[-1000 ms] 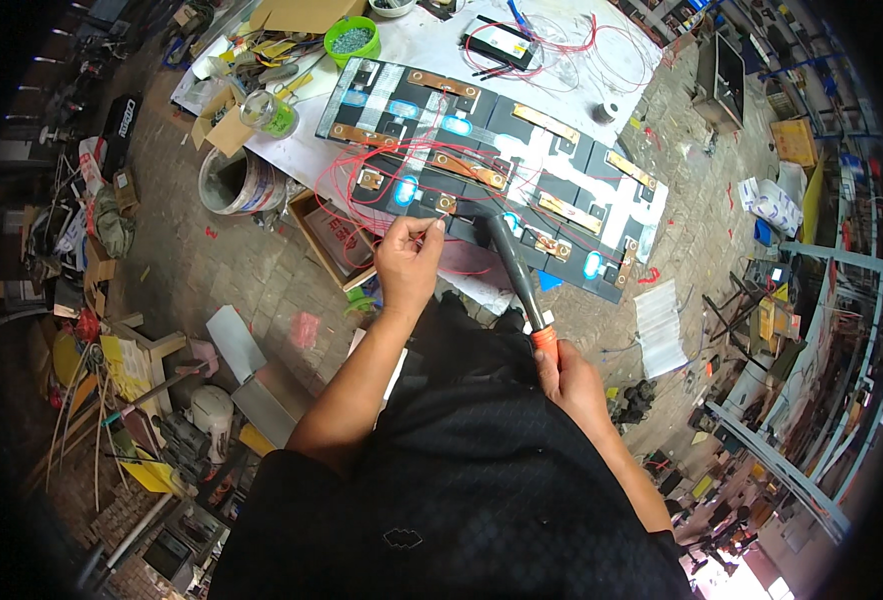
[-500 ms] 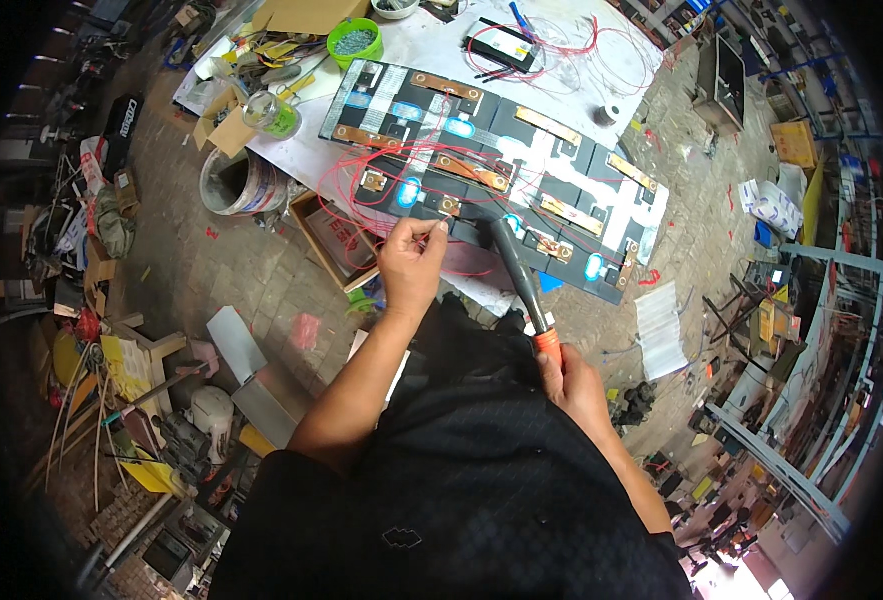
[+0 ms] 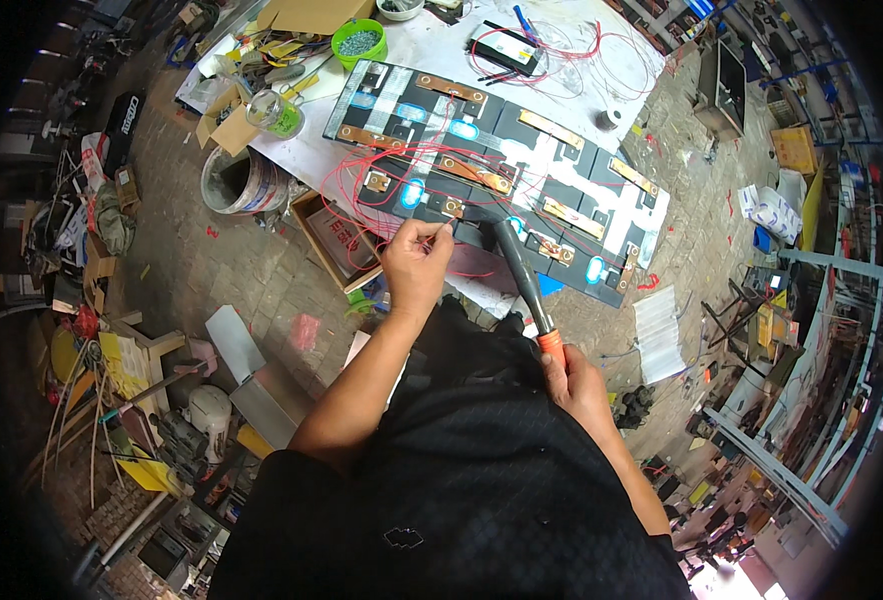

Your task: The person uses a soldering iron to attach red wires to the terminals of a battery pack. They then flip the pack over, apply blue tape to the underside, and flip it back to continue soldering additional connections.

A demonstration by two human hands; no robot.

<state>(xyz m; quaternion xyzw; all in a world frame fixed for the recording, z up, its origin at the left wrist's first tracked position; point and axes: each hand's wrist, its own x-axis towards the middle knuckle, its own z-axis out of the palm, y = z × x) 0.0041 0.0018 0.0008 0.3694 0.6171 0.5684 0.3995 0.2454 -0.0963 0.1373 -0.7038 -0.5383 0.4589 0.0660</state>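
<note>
A battery pack (image 3: 587, 170) of dark cells, copper bus bars and silvery tape lies across the table. At its near edge, my left hand (image 3: 417, 265) is closed in a pinch; what its fingertips hold is too small to make out. Thin red wires (image 3: 357, 190) loop over the pack's left part and pass behind this hand. My right hand (image 3: 575, 380) grips an orange-handled tool (image 3: 524, 275) with a long dark shaft. The tool's bent dark end reaches over the pack's near edge, beside a copper tab (image 3: 449, 206), close to my left fingertips. Whether it touches is unclear.
On the table (image 3: 292, 160) stand a green tub (image 3: 360, 45) of small metal parts, a glass mug (image 3: 275, 115) and a black-and-white device (image 3: 505, 48). A bucket (image 3: 242, 182) and wooden box (image 3: 337, 240) stand by its left edge. Clutter lines both sides of the floor.
Both hands and the orange-handled tool keep nearly the same place over the pack. The whole view has shifted very slightly; nothing was visibly taken up or let go.
</note>
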